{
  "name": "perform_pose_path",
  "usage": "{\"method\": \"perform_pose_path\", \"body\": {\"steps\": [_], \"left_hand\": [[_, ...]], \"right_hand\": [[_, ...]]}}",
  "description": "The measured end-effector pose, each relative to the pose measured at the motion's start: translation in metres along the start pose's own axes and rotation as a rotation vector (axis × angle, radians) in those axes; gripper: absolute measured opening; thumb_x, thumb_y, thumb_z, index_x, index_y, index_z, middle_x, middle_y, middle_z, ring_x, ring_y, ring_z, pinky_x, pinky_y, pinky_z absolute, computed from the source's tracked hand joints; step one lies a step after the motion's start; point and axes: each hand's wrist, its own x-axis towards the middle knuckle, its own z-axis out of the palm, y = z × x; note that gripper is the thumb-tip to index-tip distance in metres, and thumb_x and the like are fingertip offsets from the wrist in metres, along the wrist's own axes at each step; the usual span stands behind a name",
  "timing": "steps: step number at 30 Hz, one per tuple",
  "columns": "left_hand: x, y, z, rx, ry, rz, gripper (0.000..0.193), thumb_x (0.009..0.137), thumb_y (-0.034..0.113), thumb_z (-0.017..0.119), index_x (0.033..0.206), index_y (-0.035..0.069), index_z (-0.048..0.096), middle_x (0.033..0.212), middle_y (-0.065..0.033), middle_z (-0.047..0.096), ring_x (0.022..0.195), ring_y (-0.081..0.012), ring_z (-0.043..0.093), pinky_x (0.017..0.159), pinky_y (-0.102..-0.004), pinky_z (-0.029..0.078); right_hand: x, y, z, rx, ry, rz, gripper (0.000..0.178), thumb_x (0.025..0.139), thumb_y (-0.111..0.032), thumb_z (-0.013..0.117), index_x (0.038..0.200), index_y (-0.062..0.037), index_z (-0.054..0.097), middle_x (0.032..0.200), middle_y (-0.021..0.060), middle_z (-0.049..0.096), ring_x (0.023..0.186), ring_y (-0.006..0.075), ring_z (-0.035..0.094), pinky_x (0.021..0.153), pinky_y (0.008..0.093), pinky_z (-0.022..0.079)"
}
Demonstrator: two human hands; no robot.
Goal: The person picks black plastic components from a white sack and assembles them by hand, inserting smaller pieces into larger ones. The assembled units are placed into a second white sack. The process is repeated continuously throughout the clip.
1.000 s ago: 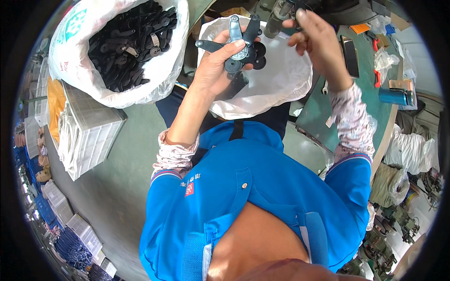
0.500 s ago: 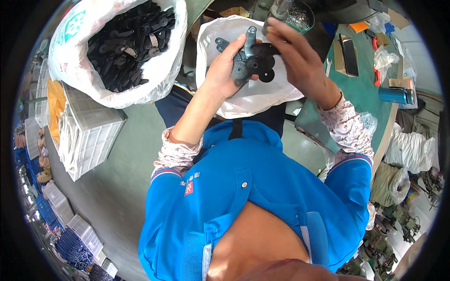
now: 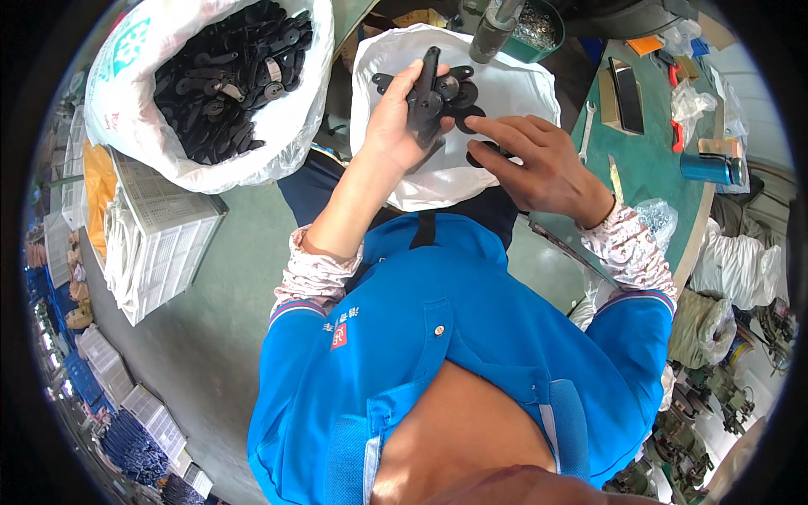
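Several black lever-shaped pieces with round, disc-like ends (image 3: 427, 103) fan out in my left hand (image 3: 392, 126), the fingers closed around them. To its right, my right hand (image 3: 545, 164) pinches another black round-ended piece (image 3: 476, 155) between thumb and fingers; part of that piece is hidden by the fingers. Both hands are over an open white bag (image 3: 450, 192) at my lap. At the upper left, a larger white bag (image 3: 290, 156) holds a heap of similar black pieces (image 3: 227, 80).
A dark upright cylinder of a machine (image 3: 493, 35) stands beyond the lap bag, beside a green tub of small metal parts (image 3: 537, 52). On the green table (image 3: 648, 172) lie a wrench (image 3: 587, 130), a phone (image 3: 626, 97) and a blue cylinder (image 3: 705, 171). White crates (image 3: 172, 240) stand at left.
My right hand has come down from beside the machine cylinder and now pinches a black piece. The pieces in my left hand have turned and shifted.
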Motion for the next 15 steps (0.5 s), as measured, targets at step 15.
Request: {"method": "perform_pose_path", "body": {"steps": [15], "left_hand": [[-0.013,-0.011,0.018,0.124,-0.096,0.328,0.048,0.093,0.045,0.050,0.116,0.003,0.052,0.113,-0.0183,0.059,0.101,-0.0234,0.061,0.079,-0.0383,0.055]], "right_hand": [[0.006,0.018,0.013,1.045,0.340,0.937,0.020,0.092,-0.016,0.058,0.104,-0.0003,0.054,0.079,0.0072,0.064,0.066,0.0072,0.057,0.052,0.0187,0.042]]}}
